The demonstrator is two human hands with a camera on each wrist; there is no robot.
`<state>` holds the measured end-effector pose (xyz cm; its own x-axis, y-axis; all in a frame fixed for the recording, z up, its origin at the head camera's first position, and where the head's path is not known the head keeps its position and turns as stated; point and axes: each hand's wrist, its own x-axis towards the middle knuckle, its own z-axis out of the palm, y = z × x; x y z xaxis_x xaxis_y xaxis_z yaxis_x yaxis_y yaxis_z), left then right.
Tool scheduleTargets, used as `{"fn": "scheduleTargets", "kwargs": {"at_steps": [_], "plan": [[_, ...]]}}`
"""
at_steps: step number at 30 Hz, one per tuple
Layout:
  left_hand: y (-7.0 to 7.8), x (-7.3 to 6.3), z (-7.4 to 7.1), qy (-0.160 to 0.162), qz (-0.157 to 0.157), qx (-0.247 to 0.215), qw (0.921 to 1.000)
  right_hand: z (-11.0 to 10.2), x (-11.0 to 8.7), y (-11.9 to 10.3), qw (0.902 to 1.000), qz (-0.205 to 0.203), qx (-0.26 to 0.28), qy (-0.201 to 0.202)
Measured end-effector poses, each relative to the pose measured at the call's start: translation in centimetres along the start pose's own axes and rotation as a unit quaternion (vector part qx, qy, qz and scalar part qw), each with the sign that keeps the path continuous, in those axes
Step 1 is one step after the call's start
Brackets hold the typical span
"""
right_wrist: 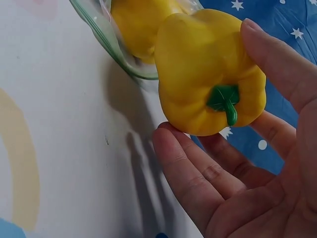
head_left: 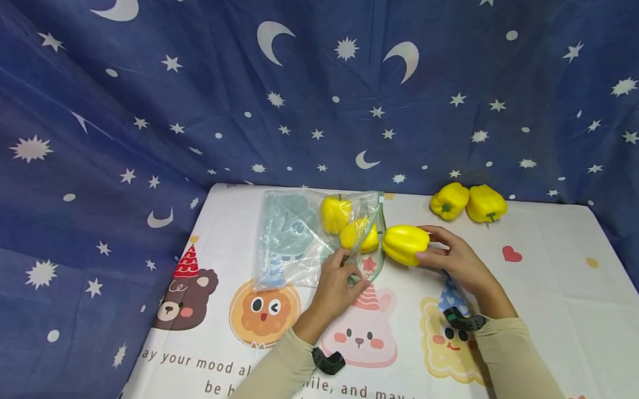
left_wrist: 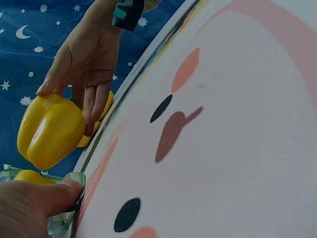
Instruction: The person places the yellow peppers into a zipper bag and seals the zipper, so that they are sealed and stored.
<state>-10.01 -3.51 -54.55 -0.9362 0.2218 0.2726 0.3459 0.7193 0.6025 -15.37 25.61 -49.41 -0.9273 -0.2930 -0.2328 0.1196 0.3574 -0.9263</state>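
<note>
My right hand [head_left: 461, 264] holds a yellow bell pepper [head_left: 405, 245] between thumb and fingertips, just right of the bag's mouth. Its green stem [right_wrist: 225, 101] faces the palm in the right wrist view. A clear zip bag [head_left: 290, 266] lies on the table with its green-edged opening toward that pepper. Inside, near the opening, are two yellow bell peppers, one farther back [head_left: 335, 212] and one closer [head_left: 358, 237]. My left hand [head_left: 339, 284] pinches the near side of the bag's opening, the thumb [left_wrist: 54, 196] lying over the green edge in the left wrist view.
Two more yellow bell peppers, a left one [head_left: 450, 200] and a right one [head_left: 487, 203], sit side by side at the table's back edge. A blue curtain [head_left: 313, 104] with moons and stars rises behind. The white tablecloth [head_left: 550, 305] carries printed cartoon figures and lettering.
</note>
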Motion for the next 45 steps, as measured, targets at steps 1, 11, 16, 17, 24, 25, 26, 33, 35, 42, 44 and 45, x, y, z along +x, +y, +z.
{"fn": "scheduleTargets", "kwargs": {"at_steps": [1, 11, 16, 17, 24, 25, 26, 33, 35, 42, 44, 45], "plan": [[0.0, 0.0, 0.0, 0.002, 0.002, 0.0, 1.0, 0.1, 0.0, 0.0, 1.0, -0.001, 0.003, 0.0], [0.0, -0.1, 0.0, 0.019, 0.016, -0.017, 0.9995, 0.3, 0.3, 0.0, 1.0, 0.005, -0.001, 0.002], [0.0, -0.1, -0.1, 0.014, 0.014, -0.013, 0.9997, 0.4, 0.5, -0.2, 0.9999, 0.005, 0.009, 0.0], [0.0, -0.1, -0.1, 0.013, 0.013, -0.012, 0.9998, 0.5, 0.5, -0.3, 0.9999, 0.005, 0.011, 0.0], [0.0, -0.1, -0.3, 0.0, 0.01, -0.004, 0.9999, 0.7, 0.8, -0.3, 0.9999, 0.001, 0.013, 0.005], [0.0, -0.1, -0.3, -0.001, 0.01, -0.003, 0.9999, 0.7, 0.8, -0.3, 0.9999, 0.0, 0.017, 0.005], [0.0, -0.1, -0.3, -0.001, 0.011, -0.003, 0.9999, 0.8, 0.9, -0.3, 0.9998, -0.001, 0.02, 0.006], [-0.2, -0.1, 0.0, 0.017, 0.034, 0.008, 0.9992, 1.5, 1.4, 0.1, 0.9994, -0.009, 0.032, 0.011], [-0.3, -0.1, 0.0, 0.021, 0.041, 0.013, 0.9989, 1.7, 1.6, 0.2, 0.9993, -0.014, 0.031, 0.014], [0.0, -0.1, 0.0, 0.013, 0.046, 0.028, 0.9985, 2.4, 1.9, 0.5, 0.9991, -0.026, -0.008, 0.033], [0.1, -0.1, 0.0, 0.015, 0.049, 0.032, 0.9982, 2.6, 1.9, 0.4, 0.9979, -0.035, -0.03, 0.045], [0.1, -0.1, 0.0, 0.016, 0.051, 0.035, 0.9979, 2.7, 1.9, 0.3, 0.9971, -0.04, -0.041, 0.05]]}}
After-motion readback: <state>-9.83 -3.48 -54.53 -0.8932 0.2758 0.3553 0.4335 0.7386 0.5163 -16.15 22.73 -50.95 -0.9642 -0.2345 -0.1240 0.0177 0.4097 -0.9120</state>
